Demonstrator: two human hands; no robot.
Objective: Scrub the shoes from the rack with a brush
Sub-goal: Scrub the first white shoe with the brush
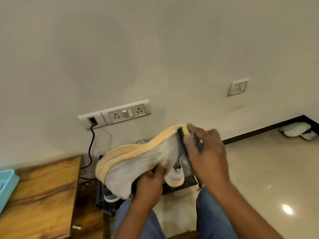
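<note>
Now, at the left edge a light blue tray [6, 185] sits on a wooden table [43, 190]. Just right of the table, a black cable [91, 145] hangs from a wall socket panel [115, 113]. The white knit shoe [138, 163] with its pale orange sole [131, 150] turned up is held in the air above the dark rack [107, 202], toe pointing lower left. The left hand [150, 185] grips it from below, fingers curled under the upper. The right hand [205, 152] is closed around a dark brush [183, 144], whose bristles touch the heel side. Another white shoe [176, 176] sits on the rack behind. Far right, white footwear [296, 129] lies on the floor [276, 169] at the wall
</note>
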